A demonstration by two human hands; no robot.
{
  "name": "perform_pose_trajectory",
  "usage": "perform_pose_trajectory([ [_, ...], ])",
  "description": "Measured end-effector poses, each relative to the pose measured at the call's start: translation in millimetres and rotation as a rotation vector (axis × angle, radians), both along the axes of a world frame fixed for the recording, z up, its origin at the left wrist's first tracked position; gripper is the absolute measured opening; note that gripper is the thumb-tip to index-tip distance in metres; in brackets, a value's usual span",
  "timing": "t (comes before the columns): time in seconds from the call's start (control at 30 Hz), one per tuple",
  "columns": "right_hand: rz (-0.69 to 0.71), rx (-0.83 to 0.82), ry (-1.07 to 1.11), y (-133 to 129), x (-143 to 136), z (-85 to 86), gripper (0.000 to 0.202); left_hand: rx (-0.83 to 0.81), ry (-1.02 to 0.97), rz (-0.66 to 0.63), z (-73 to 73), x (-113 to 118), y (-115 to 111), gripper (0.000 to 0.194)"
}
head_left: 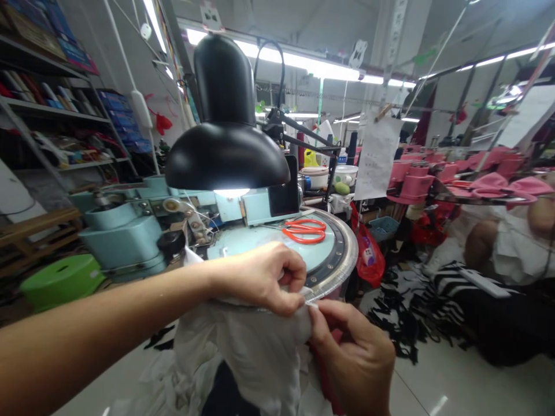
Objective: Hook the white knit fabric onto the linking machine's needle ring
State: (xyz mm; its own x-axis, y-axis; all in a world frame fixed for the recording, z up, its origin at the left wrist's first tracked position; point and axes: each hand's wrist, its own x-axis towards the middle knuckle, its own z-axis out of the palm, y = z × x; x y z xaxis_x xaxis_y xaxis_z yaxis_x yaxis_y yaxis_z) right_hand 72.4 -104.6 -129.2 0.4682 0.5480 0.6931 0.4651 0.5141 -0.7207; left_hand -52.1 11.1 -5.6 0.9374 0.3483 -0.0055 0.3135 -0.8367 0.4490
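Note:
A white knit fabric (255, 335) hangs from the near rim of a round machine dial (347, 254) edged with fine metal points. My left hand (271, 280) lies over the rim, thumb and fingers pinched on the fabric's edge. Close to its right, my right hand (355, 346) pinches the same edge between thumb and forefinger, just below the points. Red-handled scissors (306, 231) rest on the pale blue plate inside the dial. How the edge sits on the points is hidden by my fingers.
A black lamp (228, 150) hangs low over the machine. Left stand a pale blue machine housing (124, 237) and a green stool (63, 280). A red plastic bag (369, 254) hangs at right. Black scraps (399, 312) litter the floor near a person's bare leg (485, 245).

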Motion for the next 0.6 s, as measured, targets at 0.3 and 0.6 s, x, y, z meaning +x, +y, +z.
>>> perform_pose_trajectory([
  [0.3,0.091,-0.086,0.157,1.5,0.3,0.2,0.009,0.004,0.027,0.022,1.3,2.3,-0.9,0.011],
  [0.6,0.259,-0.174,0.312,3.0,2.7,1.7,0.017,-0.001,0.029,0.057,-0.7,3.6,-1.2,0.013],
])
